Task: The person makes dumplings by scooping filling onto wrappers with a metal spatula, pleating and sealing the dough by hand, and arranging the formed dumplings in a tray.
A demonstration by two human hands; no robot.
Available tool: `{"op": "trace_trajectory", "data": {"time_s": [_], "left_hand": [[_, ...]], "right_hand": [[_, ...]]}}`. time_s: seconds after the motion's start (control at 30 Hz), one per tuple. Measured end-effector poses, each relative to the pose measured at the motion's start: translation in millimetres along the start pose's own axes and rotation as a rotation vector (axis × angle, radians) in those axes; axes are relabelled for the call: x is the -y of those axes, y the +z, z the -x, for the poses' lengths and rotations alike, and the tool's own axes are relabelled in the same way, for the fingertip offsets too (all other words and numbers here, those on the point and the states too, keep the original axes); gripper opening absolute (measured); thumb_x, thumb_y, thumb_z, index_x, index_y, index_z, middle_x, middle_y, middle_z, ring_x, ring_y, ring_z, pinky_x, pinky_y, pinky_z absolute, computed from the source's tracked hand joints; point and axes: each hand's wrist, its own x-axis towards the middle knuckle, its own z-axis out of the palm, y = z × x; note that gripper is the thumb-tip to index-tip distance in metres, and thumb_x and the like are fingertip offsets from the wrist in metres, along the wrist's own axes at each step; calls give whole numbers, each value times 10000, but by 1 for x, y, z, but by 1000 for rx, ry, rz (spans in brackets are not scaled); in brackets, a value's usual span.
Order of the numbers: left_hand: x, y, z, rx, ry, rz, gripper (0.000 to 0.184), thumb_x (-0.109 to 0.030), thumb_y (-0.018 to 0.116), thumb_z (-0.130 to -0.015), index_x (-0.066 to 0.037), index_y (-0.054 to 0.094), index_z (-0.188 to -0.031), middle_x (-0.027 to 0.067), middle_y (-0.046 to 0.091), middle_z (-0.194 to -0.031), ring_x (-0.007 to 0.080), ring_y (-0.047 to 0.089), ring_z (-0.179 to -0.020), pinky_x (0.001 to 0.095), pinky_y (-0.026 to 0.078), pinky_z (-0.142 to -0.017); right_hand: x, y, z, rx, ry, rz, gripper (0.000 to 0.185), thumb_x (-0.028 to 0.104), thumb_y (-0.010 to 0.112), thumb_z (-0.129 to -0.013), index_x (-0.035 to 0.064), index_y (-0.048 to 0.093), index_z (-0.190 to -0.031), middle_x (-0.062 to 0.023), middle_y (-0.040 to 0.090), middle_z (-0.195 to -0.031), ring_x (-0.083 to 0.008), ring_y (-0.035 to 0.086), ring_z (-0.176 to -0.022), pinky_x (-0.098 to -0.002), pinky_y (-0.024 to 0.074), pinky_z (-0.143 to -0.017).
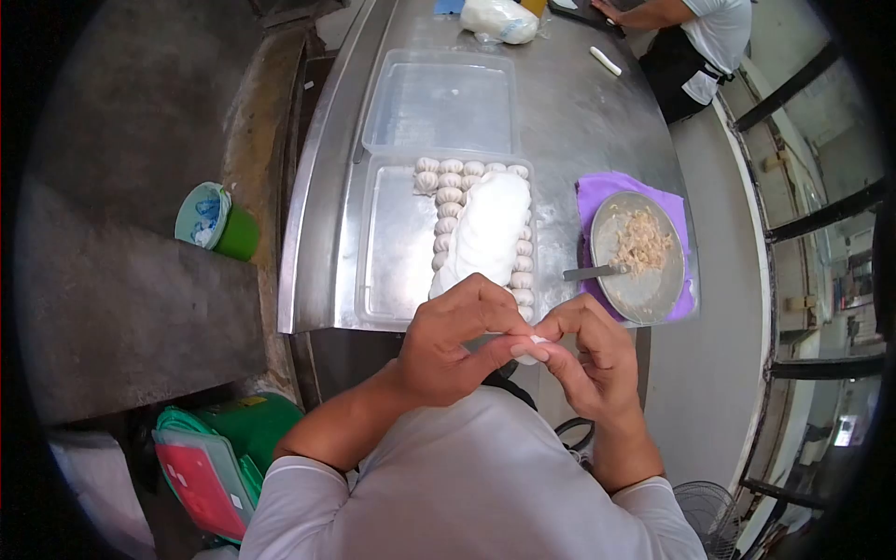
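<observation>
My left hand [464, 336] and my right hand [590, 359] meet in front of my chest, thumbs and forefingers pinched together on a small white dumpling [534, 355]. Most of the dumpling is hidden behind my fingers. Just beyond my hands, rows of pleated dumplings [449, 211] sit in a clear plastic tray [385, 243]. A white cloth [490, 219] covers part of those rows. To the right, a metal bowl [611, 210] holds a pale, chunky filling [644, 245], and a flat-handled utensil [597, 272] rests in it.
The bowl stands on a purple cloth [591, 191] on the steel table [569, 121]. A clear lid or second tray [439, 98] lies farther back. At the far right another person [714, 37] works by a white stick-shaped piece [605, 61]. A green bucket [238, 233] is at left.
</observation>
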Motion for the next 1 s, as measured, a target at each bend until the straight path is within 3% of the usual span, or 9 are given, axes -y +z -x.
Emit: {"op": "trace_trajectory", "data": {"time_s": [0.13, 0.2, 0.37, 0.43, 0.47, 0.53, 0.77, 0.9, 1.0], "left_hand": [[16, -10, -4, 55, 35, -10, 178, -132, 699, -953, 2, 702, -1071, 96, 654, -976, 154, 636, -839, 279, 517, -740], [23, -17, -1, 173, -830, 936, 258, -194, 607, -1027, 16, 655, -1169, 92, 665, -1009, 143, 659, -835, 276, 543, -723], [57, -25, 4, 107, -737, 942, 320, -168, 569, -1045, 8, 582, -1312, 77, 673, -1051, 131, 675, -893, 274, 582, -752], [55, -28, 3, -16, -684, 817, 357, -96, 572, -1030, 19, 542, -1366, 90, 675, -1095, 136, 693, -926, 295, 617, -799], [52, -31, 2, -38, -716, 773, 374, -68, 606, -1007, 21, 555, -1366, 96, 664, -1151, 142, 683, -980, 312, 616, -846], [53, -29, 2, -47, -730, 722, 380, -75, 620, -1002, 21, 562, -1365, 100, 662, -1167, 145, 676, -1004, 316, 613, -860], [66, -21, 5, -47, -587, 607, 450, 7, 735, -898, 26, 602, -1327, 99, 658, -1199, 136, 648, -1053, 285, 560, -912], [70, -29, 5, -88, -635, 563, 435, 26, 768, -857, 21, 623, -1267, 78, 664, -1150, 116, 640, -1015, 259, 539, -882], [99, -51, -5, -267, -587, 59, 399, 2, 809, -824, 7, 603, -1166, 43, 656, -1007, 94, 625, -883, 228, 534, -784]], "right_hand": [[-15, -2, -11, 72, -69, 14, 121, 11, 751, -846, -11, 700, -954, -123, 630, -890, -221, 611, -759, -310, 493, -674], [-21, -1, -21, 51, -293, 152, 159, 52, 792, -821, 20, 716, -957, -89, 584, -850, -210, 593, -765, -304, 476, -668], [-44, 5, -19, 119, -36, 112, 305, 83, 835, -792, 28, 690, -1055, -27, 529, -833, -157, 524, -775, -266, 445, -705], [-59, 9, -15, 110, 242, -218, 301, 141, 772, -890, 27, 643, -1137, 22, 549, -860, -85, 499, -778, -259, 423, -699], [-62, 11, -14, 110, 244, -218, 301, 141, 772, -890, 27, 643, -1137, 22, 549, -860, -85, 499, -778, -259, 423, -699], [-63, 17, -14, 22, 395, -411, 177, 169, 650, -1004, 2, 597, -1032, 11, 532, -839, -77, 466, -748, -261, 407, -654], [-87, 55, -13, -103, 249, -47, 282, 245, 572, -1055, 18, 549, -889, -28, 509, -735, -93, 421, -680, -289, 376, -587], [-88, 70, -15, -104, 310, -136, 293, 265, 585, -1050, 14, 565, -899, -30, 536, -742, -101, 435, -660, -284, 381, -583], [-90, 72, -17, -182, 511, -442, 276, 254, 594, -1046, 13, 598, -913, -10, 546, -744, -87, 443, -655, -269, 382, -583]]}}
